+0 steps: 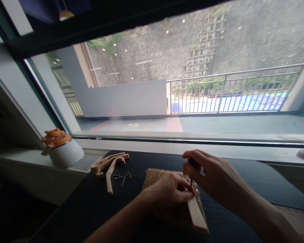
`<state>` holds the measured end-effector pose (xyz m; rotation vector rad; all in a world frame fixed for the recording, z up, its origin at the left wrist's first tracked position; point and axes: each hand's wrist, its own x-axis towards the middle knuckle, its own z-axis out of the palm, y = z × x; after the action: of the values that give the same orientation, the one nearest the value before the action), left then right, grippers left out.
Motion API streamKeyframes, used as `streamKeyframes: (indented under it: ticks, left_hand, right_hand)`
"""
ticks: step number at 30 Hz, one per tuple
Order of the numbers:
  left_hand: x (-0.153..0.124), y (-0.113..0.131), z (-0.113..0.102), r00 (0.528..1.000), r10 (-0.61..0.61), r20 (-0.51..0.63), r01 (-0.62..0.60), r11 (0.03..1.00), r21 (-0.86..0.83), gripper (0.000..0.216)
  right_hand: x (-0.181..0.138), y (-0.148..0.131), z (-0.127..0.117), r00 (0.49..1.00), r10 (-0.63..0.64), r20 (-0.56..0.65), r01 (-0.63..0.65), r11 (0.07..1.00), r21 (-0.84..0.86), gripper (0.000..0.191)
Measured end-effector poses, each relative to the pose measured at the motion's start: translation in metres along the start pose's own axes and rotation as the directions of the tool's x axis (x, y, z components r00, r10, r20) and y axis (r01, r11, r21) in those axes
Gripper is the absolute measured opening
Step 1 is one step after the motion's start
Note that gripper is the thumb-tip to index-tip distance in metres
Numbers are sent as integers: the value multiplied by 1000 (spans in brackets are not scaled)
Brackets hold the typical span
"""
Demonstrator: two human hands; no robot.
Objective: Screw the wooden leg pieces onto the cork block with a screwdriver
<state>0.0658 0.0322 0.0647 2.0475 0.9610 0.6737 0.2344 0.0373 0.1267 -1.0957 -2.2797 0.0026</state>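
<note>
My right hand (214, 172) is wrapped round the dark handle of a screwdriver (193, 163), whose thin shaft points down at a pale wooden bar (198, 216). Beside the shaft's lower end, my left hand (167, 187) grips the bar with thumb and fingers close together; whether they also pinch a screw there is hidden. The bar slants toward me over a brown, wrapped-looking block (152, 174) on the dark table. Part of the bar and the block lie behind my hands.
Several shaped wooden pieces (112, 162) lie at the table's left, with loose screws (126, 178) near them. A white pot with an orange animal-shaped lid (67, 153) stands on the sill. The window (142, 135) bounds the far side. Something flat and brownish (294, 219) is at right.
</note>
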Motion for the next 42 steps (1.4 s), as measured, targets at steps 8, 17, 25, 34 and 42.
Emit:
streamKeyframes:
  ticks: [8, 17, 25, 34, 42]
  left_hand:
    - [0, 1, 0, 1000, -4, -2, 4, 999, 35, 17]
    - [1, 1, -11, 995, -68, 79, 70, 997, -23, 25]
    - [0, 5, -12, 991, -117, 62, 120, 991, -56, 25]
    - [0, 3, -8, 992, -102, 72, 113, 981, -161, 18]
    - [-1, 6, -10, 995, -74, 60, 79, 993, -90, 17]
  right_hand:
    - [0, 3, 3, 1000, -14, 8, 14, 1000, 11, 13]
    - [2, 3, 5, 999, 46, -6, -46, 998, -53, 14]
    - [2, -3, 9, 999, 44, -1, -44, 999, -32, 13]
    - [-1, -3, -3, 1000, 10, 27, -14, 993, 119, 17]
    - [-1, 2, -1, 999, -38, 0, 38, 989, 140, 20]
